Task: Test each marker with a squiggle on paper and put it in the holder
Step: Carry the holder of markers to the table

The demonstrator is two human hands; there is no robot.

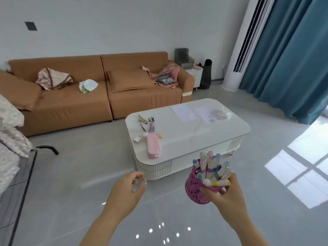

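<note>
Grey floor tiles lie below both hands. Right hand [229,194] fingers clamp the pink holder [192,189], full of markers [211,164], near the white counter [195,137]. Left hand [124,189] fingers curl loosely; whether they hold anything is unclear.

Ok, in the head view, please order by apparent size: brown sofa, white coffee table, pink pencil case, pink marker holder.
1. brown sofa
2. white coffee table
3. pink marker holder and pink pencil case look similar; the holder is far nearer the camera, so I do not rank them.
</note>
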